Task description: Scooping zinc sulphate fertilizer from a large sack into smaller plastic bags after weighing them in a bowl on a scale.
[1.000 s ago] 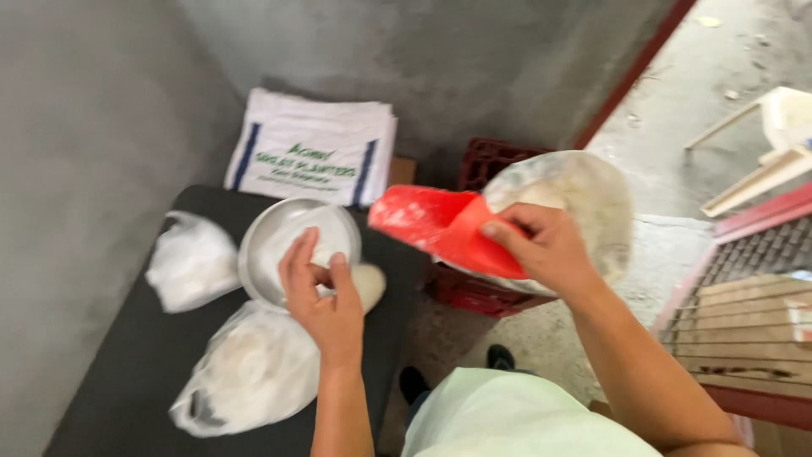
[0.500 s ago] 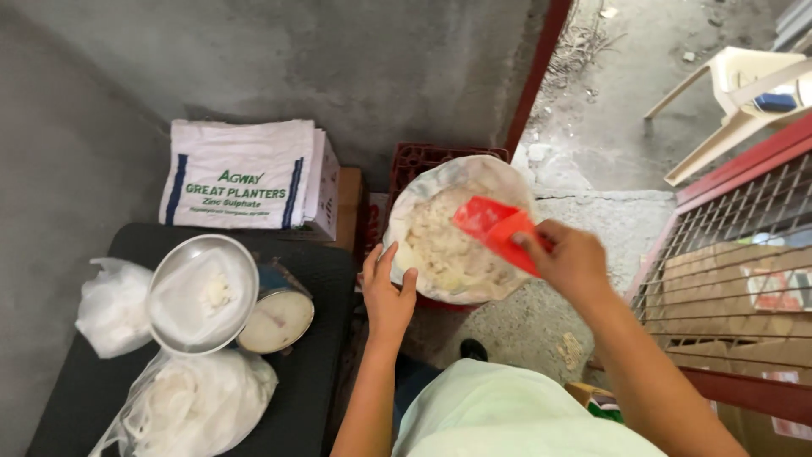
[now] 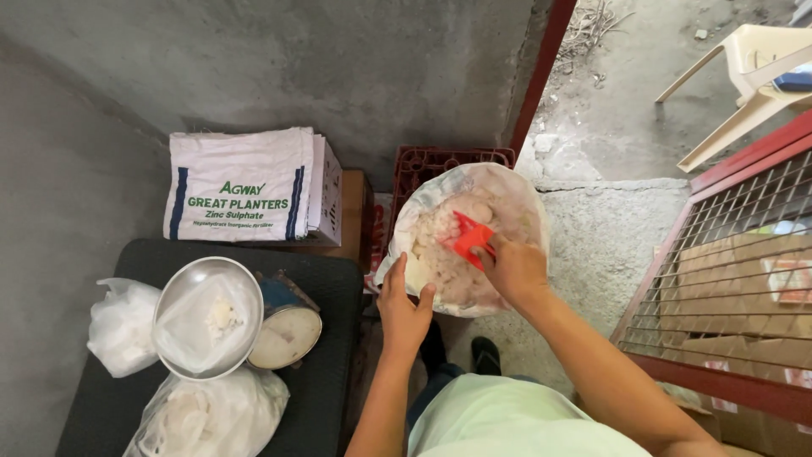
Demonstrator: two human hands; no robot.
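An open white sack (image 3: 516, 199) full of pale lumpy powder stands on a dark red crate (image 3: 436, 161). My left hand (image 3: 403, 309) grips the sack's near rim. My right hand (image 3: 512, 269) holds a red scoop (image 3: 468, 237) that is pushed down into the powder. To the left, a metal scale pan (image 3: 207, 315) lined with a clear plastic bag holding a little white powder rests on a round scale (image 3: 288, 326) on a black table (image 3: 326, 389).
Two filled plastic bags lie on the table, one at the left (image 3: 123, 326) and one at the front (image 3: 211, 419). A folded white woven sack (image 3: 245, 186) lies on a cardboard box. Concrete wall behind, red metal grate (image 3: 736, 279) to the right, plastic chair (image 3: 753, 76) far right.
My left hand left the scale pan and took hold of the sack's rim. My right hand brought the red scoop over and pushed it down into the powder.
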